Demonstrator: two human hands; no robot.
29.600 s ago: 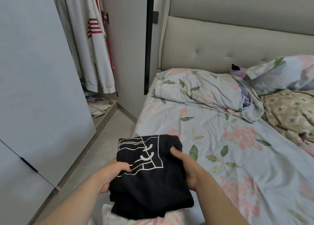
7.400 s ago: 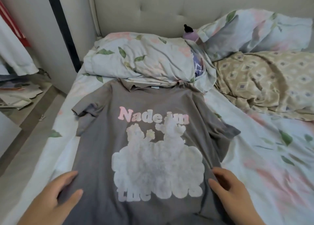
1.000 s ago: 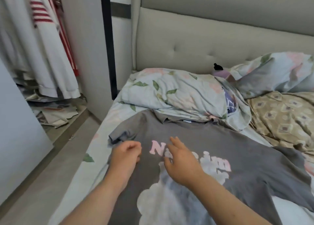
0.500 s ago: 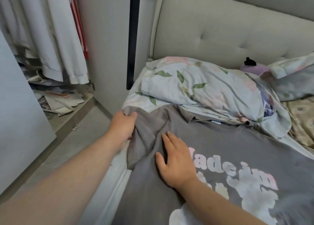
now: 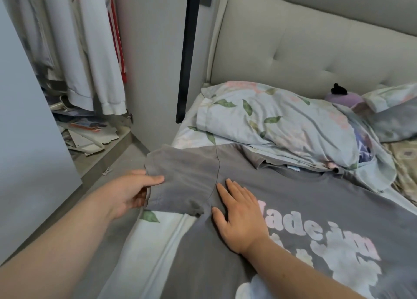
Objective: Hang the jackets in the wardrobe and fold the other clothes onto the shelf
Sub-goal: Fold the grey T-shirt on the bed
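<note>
Left hand (image 5: 130, 192) at sleeve hem (image 5: 150, 165), right hand (image 5: 241, 215) flat on grey T-shirt (image 5: 316, 185)

I log the left hand (image 5: 133, 192) and right hand (image 5: 241, 217) as bare, with fingers and wrists uncovered. The left forearm (image 5: 67, 237) and right forearm (image 5: 300, 269) are bare to my frame edge.

Pink lettering (image 5: 293, 223) on the grey T-shirt (image 5: 293, 185) — "ade in", first letter partly hidden
</note>
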